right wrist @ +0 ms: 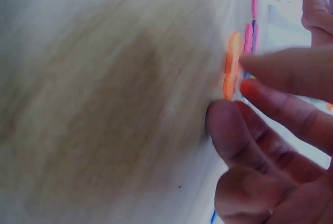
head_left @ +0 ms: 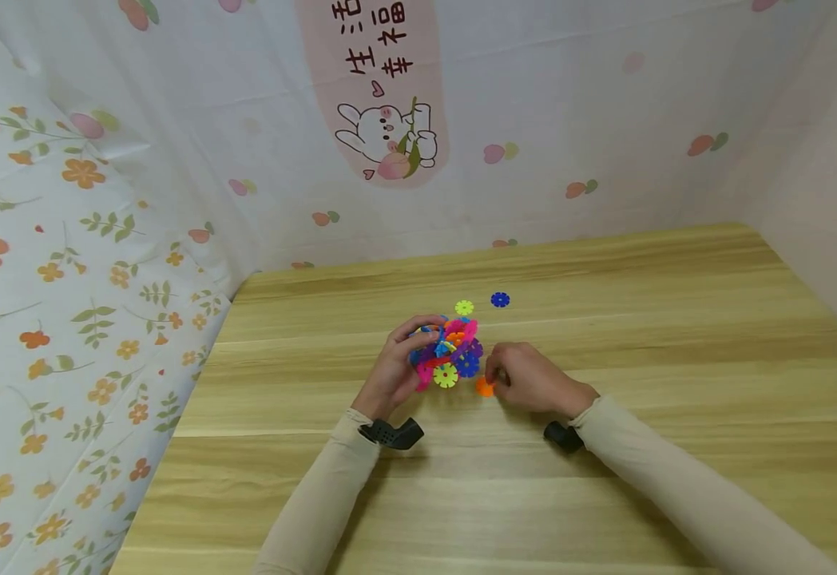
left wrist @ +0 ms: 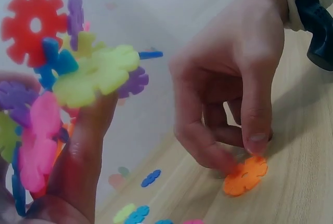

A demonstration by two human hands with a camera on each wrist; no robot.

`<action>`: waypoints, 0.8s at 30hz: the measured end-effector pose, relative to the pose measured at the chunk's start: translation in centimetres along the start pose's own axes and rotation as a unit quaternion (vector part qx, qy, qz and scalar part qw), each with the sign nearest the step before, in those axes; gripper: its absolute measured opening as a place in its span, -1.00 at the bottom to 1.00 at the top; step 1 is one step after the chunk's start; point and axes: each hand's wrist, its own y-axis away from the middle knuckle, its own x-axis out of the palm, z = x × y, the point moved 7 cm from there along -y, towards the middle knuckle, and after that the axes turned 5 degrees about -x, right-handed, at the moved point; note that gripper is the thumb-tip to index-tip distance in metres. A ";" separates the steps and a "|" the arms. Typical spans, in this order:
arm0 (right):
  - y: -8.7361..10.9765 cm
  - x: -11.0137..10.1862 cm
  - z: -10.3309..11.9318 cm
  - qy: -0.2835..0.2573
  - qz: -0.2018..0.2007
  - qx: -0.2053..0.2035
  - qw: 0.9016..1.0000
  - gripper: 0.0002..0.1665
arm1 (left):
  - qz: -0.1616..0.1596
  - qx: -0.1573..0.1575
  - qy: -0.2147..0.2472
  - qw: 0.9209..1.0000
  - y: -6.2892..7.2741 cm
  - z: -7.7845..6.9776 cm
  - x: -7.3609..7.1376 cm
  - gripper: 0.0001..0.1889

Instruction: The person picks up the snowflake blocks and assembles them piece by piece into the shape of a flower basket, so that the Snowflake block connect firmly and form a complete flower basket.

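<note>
My left hand (head_left: 392,369) holds a cluster of interlocked plastic snowflake discs (head_left: 454,342) in red, pink, purple, blue and yellow-green. In the left wrist view, that cluster (left wrist: 93,76) rises above the fingers at the left, partly hidden by them. Over to its right, my right hand (head_left: 533,377) is low at the tabletop. Its thumb and a finger pinch the edge of an orange snowflake disc (left wrist: 246,176), which is close to the wood. The right wrist view shows this orange disc (right wrist: 232,65) nearly edge-on, with the fingertips against it.
Beyond the hands, a yellow-green disc (head_left: 465,307) and a dark blue disc (head_left: 501,299) lie on the wooden table (head_left: 641,319). More loose discs show at the bottom of the left wrist view. A patterned cloth (head_left: 533,96) hangs along the back, with a flowered one at the left.
</note>
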 end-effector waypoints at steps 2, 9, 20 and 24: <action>-0.1 0.1 0.0 0.002 0.009 0.009 1.000 -0.85 | 0.008 -0.006 0.001 1.000 0.0 0.1 0.0 -0.71; -0.4 0.2 -0.1 0.001 0.025 0.043 0.999 -0.72 | 0.052 -0.053 -0.007 0.997 0.1 0.8 0.6 -0.70; 0.2 -0.8 -0.9 -0.109 0.027 0.076 0.991 -0.76 | 0.082 -0.052 -0.036 0.995 0.3 1.4 0.7 -0.70; 0.5 -2.7 -0.9 -0.132 -0.015 0.092 0.987 -0.79 | 0.103 -0.045 -0.054 0.992 0.3 1.5 1.0 -0.71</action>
